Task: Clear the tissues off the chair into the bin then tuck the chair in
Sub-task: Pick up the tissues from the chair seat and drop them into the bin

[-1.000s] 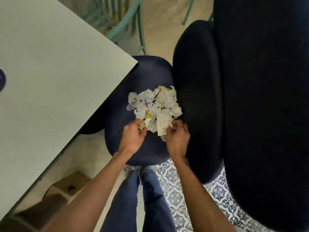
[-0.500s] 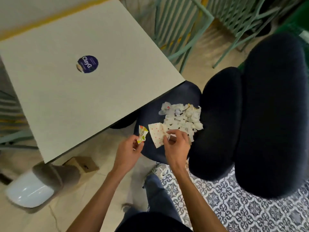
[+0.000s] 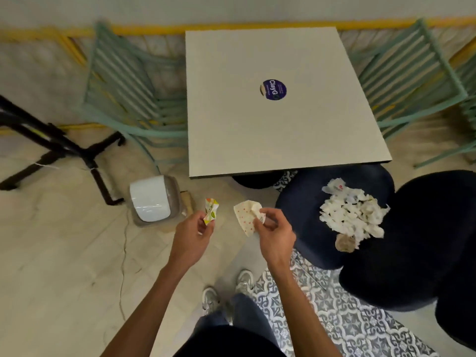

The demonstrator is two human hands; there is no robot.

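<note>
Progress: early days by the look of it. Just two scraps are held up clear of the chair point(image 3: 301, 222), and the main tissue pile point(image 3: 353, 215) is left sitting on the seat, with a brownish wad point(image 3: 345, 242) at its near edge.
Left to do: the held scraps need to be dropped in and the pile cleared (probably several trips). Then the chair gets pushed under the bench point(image 3: 278, 130); only the seat's far edge looks to be at the bench edge right now.
Bin point(image 3: 152, 202): parked on the floor near the bench's left corner. The white lid looks to be down, so what's inside can't be told, and it'll likely need opening first.
Left hand point(image 3: 192, 234): raised in front of the body on the bin side, arm stretched forward. The grip is pinched narrow on a crumpled colourful wrapper point(image 3: 211, 211).
Right hand point(image 3: 275, 234): held about level with the left, between it and the chair. The grip is curled round a dotted tissue point(image 3: 246, 217), which is fanned out toward the left.
</note>
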